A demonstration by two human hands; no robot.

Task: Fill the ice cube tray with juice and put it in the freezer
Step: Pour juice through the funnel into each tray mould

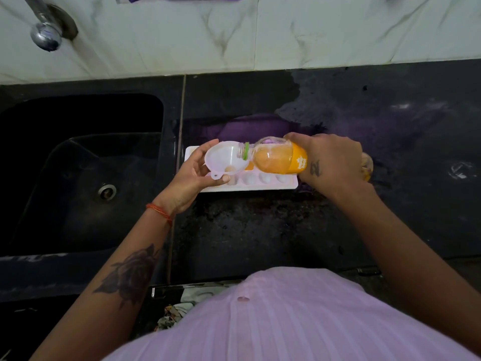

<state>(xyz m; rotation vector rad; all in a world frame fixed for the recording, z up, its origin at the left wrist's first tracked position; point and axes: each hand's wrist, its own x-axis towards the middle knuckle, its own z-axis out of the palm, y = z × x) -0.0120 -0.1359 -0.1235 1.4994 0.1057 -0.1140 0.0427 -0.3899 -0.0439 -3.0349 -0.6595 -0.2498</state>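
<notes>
A translucent white plastic funnel (226, 159) is gripped at its rim by the left hand (194, 175) over the white moulded ice cube tray (263, 182), which is laid flat on the dark speckled stone table (260, 230) beside the black sink (78, 165). A clear, rounded juice bottle (276, 158), orange-labelled and partly filled with cloudy orange juice, is clasped on its side by the right hand (330, 162), its green-ringed neck set into the funnel's bowl
</notes>
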